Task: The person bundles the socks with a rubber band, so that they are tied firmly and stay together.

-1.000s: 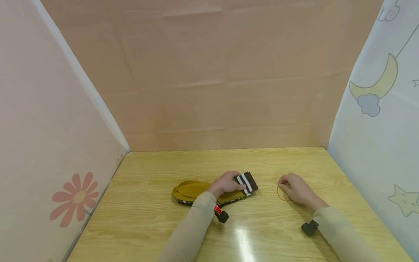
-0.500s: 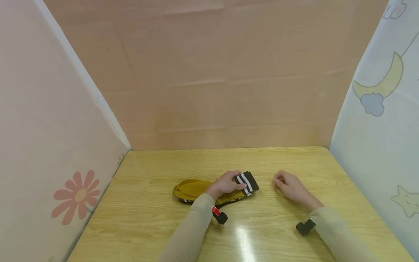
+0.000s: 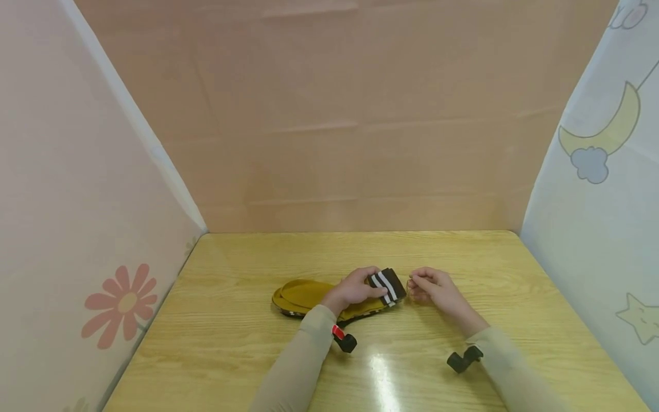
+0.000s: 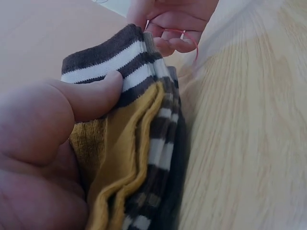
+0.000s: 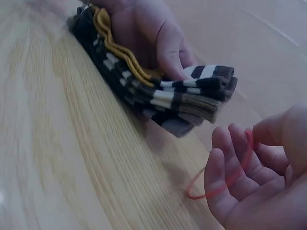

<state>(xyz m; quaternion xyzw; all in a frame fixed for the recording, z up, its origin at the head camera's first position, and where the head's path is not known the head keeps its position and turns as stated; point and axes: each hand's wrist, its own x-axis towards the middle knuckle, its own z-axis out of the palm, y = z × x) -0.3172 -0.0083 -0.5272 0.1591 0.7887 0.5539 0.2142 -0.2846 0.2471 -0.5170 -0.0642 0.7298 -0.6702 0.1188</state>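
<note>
A stack of folded socks [image 3: 298, 296], mustard on top with dark-brown and white striped cuffs, lies on the table. My left hand [image 3: 355, 288] grips the stack near the cuffs, thumb [image 4: 100, 93] across the stripes. Darker patterned socks [image 5: 144, 96] show beneath the mustard pair in the right wrist view. Just right of the cuffs, my right hand [image 3: 435, 287] pinches a thin red rubber band [image 5: 247, 160] between thumb and forefinger. The band hangs as a loop in front of the other fingers, which are spread behind it.
The wood-grain table [image 3: 231, 360] ends at a tan back wall [image 3: 355, 143]. Pale panels stand on both sides, the left one with a printed flower [image 3: 123, 306], the right one with a moon [image 3: 604, 126].
My right hand has moved left with the rubber band, close to the sock cuffs, and its fingers have spread. My left hand keeps its grip on the socks.
</note>
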